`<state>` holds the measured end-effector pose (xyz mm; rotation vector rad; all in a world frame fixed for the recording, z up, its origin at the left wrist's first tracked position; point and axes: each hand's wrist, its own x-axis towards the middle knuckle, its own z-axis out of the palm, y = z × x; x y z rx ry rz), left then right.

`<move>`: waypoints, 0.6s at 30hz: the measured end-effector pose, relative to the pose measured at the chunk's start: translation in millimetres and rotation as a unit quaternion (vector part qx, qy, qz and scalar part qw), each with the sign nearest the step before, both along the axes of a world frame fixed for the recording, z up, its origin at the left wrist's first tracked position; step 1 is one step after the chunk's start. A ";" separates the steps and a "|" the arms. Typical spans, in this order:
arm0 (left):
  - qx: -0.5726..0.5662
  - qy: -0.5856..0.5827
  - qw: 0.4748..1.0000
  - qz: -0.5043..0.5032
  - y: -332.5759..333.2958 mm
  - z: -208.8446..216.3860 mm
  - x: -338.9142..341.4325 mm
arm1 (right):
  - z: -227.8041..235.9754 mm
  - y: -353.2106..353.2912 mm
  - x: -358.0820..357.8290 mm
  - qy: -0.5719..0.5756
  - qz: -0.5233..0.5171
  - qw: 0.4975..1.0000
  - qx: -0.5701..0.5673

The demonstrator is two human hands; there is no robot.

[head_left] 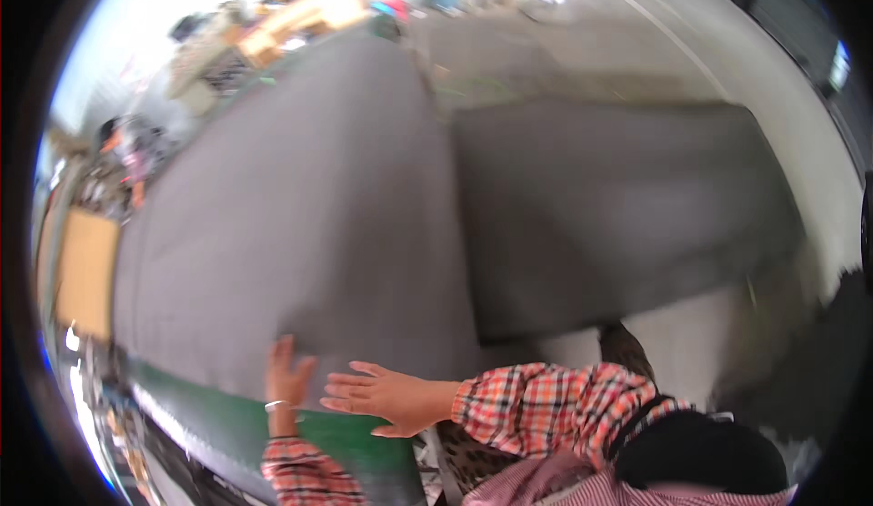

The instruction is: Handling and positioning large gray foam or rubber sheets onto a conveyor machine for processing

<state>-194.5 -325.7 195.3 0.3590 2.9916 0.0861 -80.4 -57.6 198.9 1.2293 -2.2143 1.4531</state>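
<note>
A wide dark grey sheet [273, 206] lies spread over a table, and some of the table's green top [191, 397] shows along the near edge. My left hand [289, 377], with a light band at the wrist, rests at the sheet's near edge, its fingers apart and blurred. Just to the right, my right hand [386, 399] is stretched flat over the same edge, fingers spread and pointing left. Neither hand holds anything; whether the right palm touches the sheet I cannot tell. A second dark grey panel [627, 215] extends to the right, lower than the tabletop.
At the far left edge stands a tan board or box [86, 274]. Beyond the table's far left side are blurred piles of goods and a wooden surface [309, 20]. A pale line crosses the concrete floor [655, 42] at the upper right.
</note>
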 end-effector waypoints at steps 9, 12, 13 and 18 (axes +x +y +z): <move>0.353 -0.081 0.915 -0.179 141.0 -12.8 119.4 | -348.8 236.0 115.4 -0.333 -0.383 0.791 0.341; 0.348 -0.400 0.829 -0.178 254.9 -67.1 203.9 | -408.7 250.5 104.6 -0.268 -0.342 0.754 0.493; 0.320 -0.482 0.814 -0.053 283.2 -81.0 220.4 | -432.4 254.6 107.2 -0.280 -0.333 0.758 0.486; 0.346 -0.529 0.767 0.106 317.9 -187.3 227.5 | -470.0 277.6 109.6 -0.265 -0.218 0.773 0.534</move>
